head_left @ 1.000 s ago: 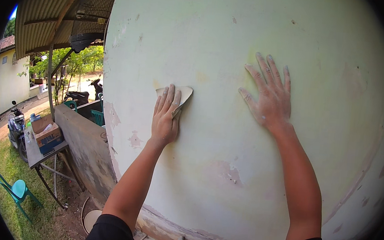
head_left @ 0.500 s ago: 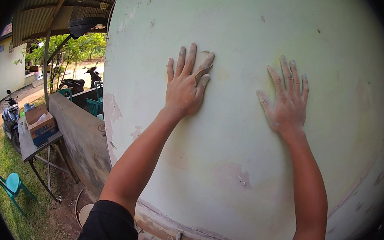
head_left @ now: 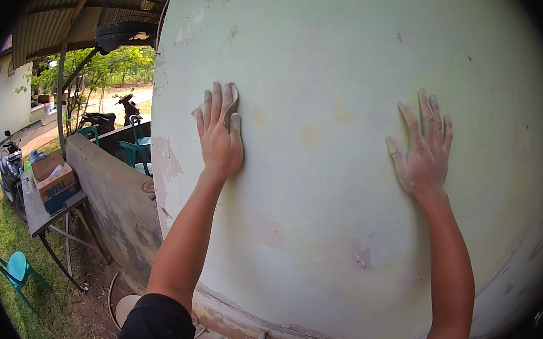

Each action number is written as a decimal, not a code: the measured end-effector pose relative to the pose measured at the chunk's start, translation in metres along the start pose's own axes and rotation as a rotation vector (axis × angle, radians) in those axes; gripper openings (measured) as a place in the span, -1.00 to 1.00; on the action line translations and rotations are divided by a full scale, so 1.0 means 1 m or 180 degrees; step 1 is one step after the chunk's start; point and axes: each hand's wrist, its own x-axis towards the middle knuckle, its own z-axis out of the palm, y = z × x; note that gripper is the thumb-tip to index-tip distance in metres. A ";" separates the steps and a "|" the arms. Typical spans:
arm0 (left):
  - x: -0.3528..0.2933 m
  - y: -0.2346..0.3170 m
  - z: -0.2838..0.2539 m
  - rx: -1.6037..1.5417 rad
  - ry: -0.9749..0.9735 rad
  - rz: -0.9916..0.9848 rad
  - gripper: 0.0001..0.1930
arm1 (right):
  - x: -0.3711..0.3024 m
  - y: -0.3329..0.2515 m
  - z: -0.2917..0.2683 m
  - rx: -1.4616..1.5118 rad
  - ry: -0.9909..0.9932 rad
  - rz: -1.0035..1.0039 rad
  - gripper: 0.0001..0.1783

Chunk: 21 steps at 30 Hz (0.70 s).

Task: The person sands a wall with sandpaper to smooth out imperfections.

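My left hand (head_left: 221, 141) lies against a pale green wall (head_left: 321, 192), its dusty fingers over a thin sheet of sandpaper (head_left: 234, 95). The sheet's edges stick out beside the index finger and past the little finger; the rest is hidden beneath the hand. Farther right, my right hand (head_left: 425, 159) rests on the same wall with fingers spread, dusted white and holding nothing. Faint yellowish spots and bare pinkish patches mark the wall between and below the hands.
Left of the wall runs a low concrete wall (head_left: 115, 173). Beside it a table (head_left: 34, 205) bears a cardboard box (head_left: 57, 181). A green plastic chair (head_left: 18, 267) stands on the grass. Motorbikes (head_left: 11, 165) are parked beyond, and a corrugated roof (head_left: 57, 9) hangs overhead.
My left hand has slid left and slightly down across the wall with the sandpaper. The right hand stays spread on the wall, while the whole view has shifted a little.
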 end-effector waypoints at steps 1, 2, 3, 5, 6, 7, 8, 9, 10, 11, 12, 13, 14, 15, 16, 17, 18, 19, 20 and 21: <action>-0.005 -0.007 0.004 0.0069 0.0083 -0.0179 -0.36 | 0.001 -0.004 0.001 -0.0007 0.0012 0.0049 -0.24; -0.014 -0.011 0.007 0.0142 0.0165 -0.0359 -0.35 | 0.001 -0.009 0.002 0.0003 0.0007 0.0049 -0.24; -0.029 0.003 0.011 -0.0002 -0.0060 -0.0172 -0.35 | 0.000 -0.009 0.003 -0.0023 0.0006 0.0132 -0.24; -0.085 0.041 0.011 0.0010 -0.0809 0.0445 -0.33 | 0.002 -0.015 0.010 -0.0053 0.0011 0.0225 -0.23; -0.112 0.048 0.006 0.0171 -0.1352 0.0852 -0.31 | 0.004 -0.025 0.014 -0.0002 0.0056 0.0278 -0.23; -0.119 0.043 0.003 0.0190 -0.1363 0.0841 -0.31 | 0.005 -0.034 0.013 0.0062 0.0112 0.0330 -0.23; -0.126 0.035 0.000 -0.0031 -0.1555 0.1276 -0.29 | 0.004 -0.044 0.012 0.0084 0.0102 0.0326 -0.23; -0.133 0.026 -0.001 -0.0271 -0.1731 0.1692 -0.28 | 0.005 -0.054 0.013 0.0100 0.0095 0.0235 -0.23; -0.126 0.020 -0.001 -0.0084 -0.1536 0.1471 -0.28 | 0.001 -0.058 0.015 0.0091 0.0066 0.0160 -0.23; -0.110 0.011 -0.001 0.0104 -0.1344 0.1250 -0.28 | -0.003 -0.058 0.017 0.0078 0.0031 0.0151 -0.23; -0.092 0.000 -0.005 0.0063 -0.0960 0.0853 -0.30 | -0.005 -0.057 0.016 0.0081 0.0042 0.0148 -0.23; -0.075 -0.024 -0.005 0.0073 -0.0536 0.0495 -0.32 | -0.004 -0.058 0.017 0.0122 0.0081 0.0134 -0.23; -0.059 -0.044 -0.003 -0.0043 -0.0168 0.0030 -0.36 | -0.003 -0.058 0.018 0.0129 0.0080 0.0129 -0.23; -0.045 -0.058 -0.006 -0.0019 0.0092 -0.0429 -0.38 | -0.003 -0.060 0.018 0.0101 0.0090 0.0129 -0.24; -0.049 -0.059 -0.004 -0.0002 0.0082 -0.0425 -0.38 | -0.003 -0.061 0.017 0.0075 0.0103 0.0130 -0.24; -0.054 -0.057 0.001 -0.0007 0.0177 -0.0616 -0.41 | -0.003 -0.061 0.017 0.0096 0.0101 0.0137 -0.24; -0.060 -0.046 0.008 -0.0036 0.0250 -0.0804 -0.43 | -0.005 -0.060 0.017 0.0087 0.0114 0.0144 -0.24; -0.079 -0.027 0.013 -0.0061 0.0051 -0.0542 -0.40 | -0.006 -0.059 0.018 0.0099 0.0136 0.0151 -0.25; -0.105 0.002 0.014 -0.0119 -0.0283 -0.0323 -0.36 | -0.005 -0.057 0.019 0.0098 0.0126 0.0174 -0.25; -0.138 0.020 0.015 -0.0121 -0.0650 -0.0032 -0.29 | -0.005 -0.058 0.020 0.0102 0.0139 0.0178 -0.25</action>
